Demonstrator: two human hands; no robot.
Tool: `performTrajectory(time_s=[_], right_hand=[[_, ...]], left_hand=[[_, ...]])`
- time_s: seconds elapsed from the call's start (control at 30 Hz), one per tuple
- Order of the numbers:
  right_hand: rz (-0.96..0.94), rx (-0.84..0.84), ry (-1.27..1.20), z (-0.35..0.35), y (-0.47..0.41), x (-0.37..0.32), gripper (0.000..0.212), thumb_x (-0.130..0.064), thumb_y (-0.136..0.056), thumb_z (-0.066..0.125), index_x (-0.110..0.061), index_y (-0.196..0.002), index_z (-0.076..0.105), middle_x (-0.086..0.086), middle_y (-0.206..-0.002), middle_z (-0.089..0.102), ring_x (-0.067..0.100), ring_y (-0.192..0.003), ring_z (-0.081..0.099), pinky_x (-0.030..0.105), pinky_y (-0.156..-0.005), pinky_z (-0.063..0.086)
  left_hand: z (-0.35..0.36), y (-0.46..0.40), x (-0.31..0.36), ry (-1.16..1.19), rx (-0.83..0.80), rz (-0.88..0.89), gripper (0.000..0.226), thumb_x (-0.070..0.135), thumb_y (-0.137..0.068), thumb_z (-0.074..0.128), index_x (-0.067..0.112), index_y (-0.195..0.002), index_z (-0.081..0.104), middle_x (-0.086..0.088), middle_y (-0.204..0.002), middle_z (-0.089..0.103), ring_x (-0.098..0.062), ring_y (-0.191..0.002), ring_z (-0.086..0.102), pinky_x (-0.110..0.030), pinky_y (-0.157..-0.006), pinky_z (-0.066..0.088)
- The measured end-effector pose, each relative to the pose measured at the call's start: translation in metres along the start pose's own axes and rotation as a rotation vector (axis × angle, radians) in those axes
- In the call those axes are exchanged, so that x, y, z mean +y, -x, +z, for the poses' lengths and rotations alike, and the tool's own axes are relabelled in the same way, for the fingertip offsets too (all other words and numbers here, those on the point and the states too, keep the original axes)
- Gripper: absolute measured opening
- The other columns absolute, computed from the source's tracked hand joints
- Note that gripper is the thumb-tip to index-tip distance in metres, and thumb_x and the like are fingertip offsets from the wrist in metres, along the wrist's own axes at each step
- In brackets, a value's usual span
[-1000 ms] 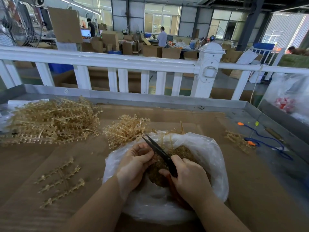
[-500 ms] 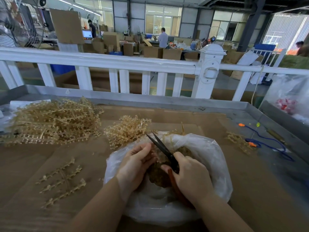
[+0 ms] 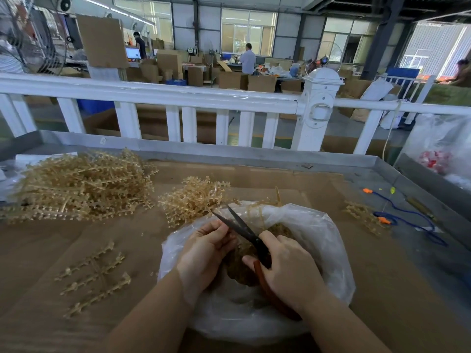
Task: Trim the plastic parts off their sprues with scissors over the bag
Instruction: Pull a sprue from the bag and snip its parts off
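right hand (image 3: 288,268) grips scissors (image 3: 244,233) | left hand (image 3: 206,250) pinches sprue | over bag (image 3: 318,225)

Factory floor, packing and finishing area. Evidence: high hall with steel columns (image 3: 382,34) and large windows (image 3: 248,31); stacked cardboard boxes (image 3: 229,80); industrial fan (image 3: 33,39); computer monitor (image 3: 133,52); workers standing at distant benches; white railing (image 3: 153,94) fencing off a metal-rimmed worktable (image 3: 229,151) heaped with moulded plastic sprues (image 3: 76,184).
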State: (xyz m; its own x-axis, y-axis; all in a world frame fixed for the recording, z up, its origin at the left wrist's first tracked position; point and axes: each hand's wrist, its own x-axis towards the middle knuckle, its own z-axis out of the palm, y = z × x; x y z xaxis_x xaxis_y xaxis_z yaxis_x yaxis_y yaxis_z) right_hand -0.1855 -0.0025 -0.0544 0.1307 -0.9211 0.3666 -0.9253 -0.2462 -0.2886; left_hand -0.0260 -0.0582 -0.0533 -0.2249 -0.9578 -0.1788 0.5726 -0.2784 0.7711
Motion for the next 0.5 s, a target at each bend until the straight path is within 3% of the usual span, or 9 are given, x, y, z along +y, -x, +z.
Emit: performTrajectory(time_s=[0.27,0.5], right_hand=[[0.01,-0.008,0.017,-0.0014,-0.0039,-0.0011,0.039,-0.063,-0.088,0.039,-0.032,-0.11,0.048,-0.007,-0.094,0.059,0.011,-0.089,0.054,0.02,-0.079,0.042],[-0.024,0.003,0.019,-0.0038,-0.0071,-0.0043,0.038,-0.063,-0.088,0.039,-0.032,-0.106,0.05,-0.01,-0.088,0.058,0.007,-0.082,0.053,0.015,-0.073,0.04]], left_hand=[[-0.0012,-0.001,0.0007,-0.022,-0.046,-0.021,0.015,-0.001,-0.091,0.049,0.002,-0.081,0.06,-0.009,-0.074,0.071,-0.014,-0.064,0.069,-0.021,-0.058,0.055],[0.0022,0.0015,0.0001,-0.062,-0.014,-0.019,0.022,-0.005,-0.09,0.049,0.004,-0.074,0.06,-0.011,-0.072,0.069,-0.014,-0.061,0.066,-0.021,-0.06,0.057]])
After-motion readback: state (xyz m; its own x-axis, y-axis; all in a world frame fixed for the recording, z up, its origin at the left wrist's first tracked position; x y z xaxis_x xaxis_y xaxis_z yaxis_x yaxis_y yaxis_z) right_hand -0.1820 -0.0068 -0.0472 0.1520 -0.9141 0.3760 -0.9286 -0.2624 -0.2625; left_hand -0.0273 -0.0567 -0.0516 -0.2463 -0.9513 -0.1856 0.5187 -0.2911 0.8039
